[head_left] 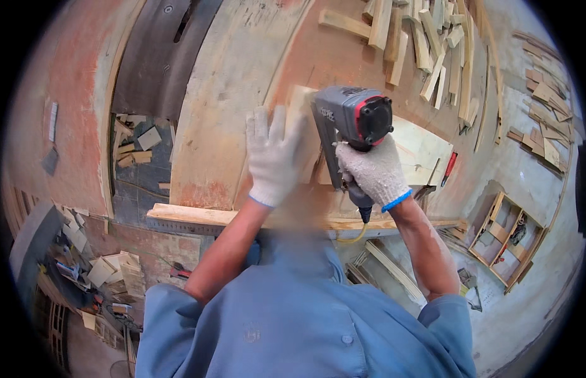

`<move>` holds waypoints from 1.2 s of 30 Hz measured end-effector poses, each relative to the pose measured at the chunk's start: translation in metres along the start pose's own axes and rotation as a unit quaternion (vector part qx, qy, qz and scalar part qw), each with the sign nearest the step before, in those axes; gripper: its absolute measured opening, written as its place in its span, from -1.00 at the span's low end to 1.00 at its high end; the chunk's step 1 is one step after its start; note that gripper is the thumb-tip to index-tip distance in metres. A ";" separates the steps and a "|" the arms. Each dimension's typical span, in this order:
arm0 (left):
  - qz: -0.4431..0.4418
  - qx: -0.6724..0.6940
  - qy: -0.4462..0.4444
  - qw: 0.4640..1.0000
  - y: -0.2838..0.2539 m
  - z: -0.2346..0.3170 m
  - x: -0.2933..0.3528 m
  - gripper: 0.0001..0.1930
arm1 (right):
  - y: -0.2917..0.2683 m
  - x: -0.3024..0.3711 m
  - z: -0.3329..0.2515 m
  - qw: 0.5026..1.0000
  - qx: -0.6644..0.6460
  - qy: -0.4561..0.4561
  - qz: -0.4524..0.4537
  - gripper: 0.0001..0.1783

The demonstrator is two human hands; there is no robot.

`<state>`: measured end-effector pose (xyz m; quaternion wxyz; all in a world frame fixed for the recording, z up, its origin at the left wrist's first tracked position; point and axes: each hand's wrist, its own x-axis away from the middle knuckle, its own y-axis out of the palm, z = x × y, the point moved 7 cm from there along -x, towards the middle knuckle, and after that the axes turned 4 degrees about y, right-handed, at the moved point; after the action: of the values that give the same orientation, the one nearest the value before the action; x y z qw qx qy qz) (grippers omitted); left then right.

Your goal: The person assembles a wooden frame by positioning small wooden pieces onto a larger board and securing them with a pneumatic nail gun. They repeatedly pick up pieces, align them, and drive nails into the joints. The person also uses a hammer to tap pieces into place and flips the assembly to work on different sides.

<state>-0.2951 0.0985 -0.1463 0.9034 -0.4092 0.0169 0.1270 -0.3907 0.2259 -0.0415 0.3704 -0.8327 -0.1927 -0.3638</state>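
In a white glove, my right hand (373, 169) wraps round the handle of a grey and black nail gun (350, 113) with a red ring near its round cap. A yellow air hose (357, 235) leads from the handle's end toward me. The gun stands over pieces of wood on the workbench; its nose tip is hidden. My left hand (272, 154), also gloved, lies with fingers spread beside a pale wood piece (300, 101) left of the gun. A light board (422, 154) extends to the right from under my right hand.
Many loose wood strips (425, 38) cover the bench's far right. A red-handled tool (450, 169) lies right of the light board. A wooden strip (192, 214) runs along the bench's near edge. Scrap wood (120, 271) sits at lower left, and a wooden frame (504, 239) at right.
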 end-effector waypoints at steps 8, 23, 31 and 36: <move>0.120 0.075 0.006 0.990 -0.007 -0.008 0.008 -0.38 | -0.004 0.002 -0.008 1.000 0.015 -0.019 -0.014 -0.87; 0.225 0.117 -0.016 0.967 -0.011 -0.017 0.023 -0.49 | 0.020 0.032 0.025 0.987 0.093 -0.127 -0.034 -0.83; 0.128 0.092 -0.105 0.982 -0.092 -0.036 0.068 -0.53 | 0.034 0.048 0.039 0.983 0.097 -0.154 -0.039 -0.85; 0.148 -0.047 -0.042 0.987 -0.128 -0.055 0.125 -0.51 | 0.038 0.063 0.045 0.962 0.192 -0.191 -0.026 -0.85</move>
<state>-0.1394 0.0036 -0.1049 0.8545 -0.4381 0.0334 0.2772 -0.3062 0.2388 -0.0335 0.4700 -0.7948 -0.3474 -0.1635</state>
